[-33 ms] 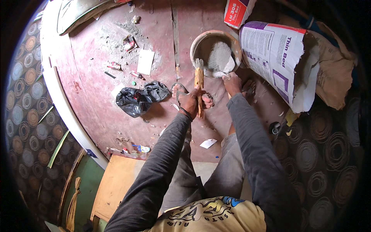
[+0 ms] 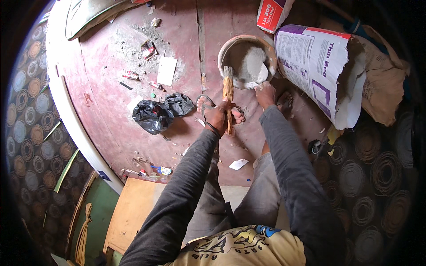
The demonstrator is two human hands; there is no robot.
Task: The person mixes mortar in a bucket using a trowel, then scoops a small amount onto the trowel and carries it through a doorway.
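My left hand [image 2: 216, 116] is closed round a rough, splintered wooden stick [image 2: 228, 88]. The stick's far end is caked in grey and reaches the near left rim of a round clay-coloured bowl [image 2: 225, 49]. Inside the bowl lies a pale grey powder heap [image 2: 254, 60] on darker grey material. At the bowl's near right rim, my right hand [image 2: 266, 95] grips a thin white scoop-like piece [image 2: 262, 74], which rests against the powder. My fingers hide its lower end, so its exact kind does not show.
A torn white and purple paper sack [image 2: 306, 62] lies right of the bowl, beside brown paper [image 2: 384, 84]. Black plastic bags [image 2: 153, 116], a white card [image 2: 167, 71] and litter lie left on the reddish floor. A wooden board [image 2: 131, 208] is at the lower left.
Almost nothing differs. My right hand and the white piece have shifted very slightly at the bowl's rim, and the powder's outline there looks a little different. My left hand stays in place.
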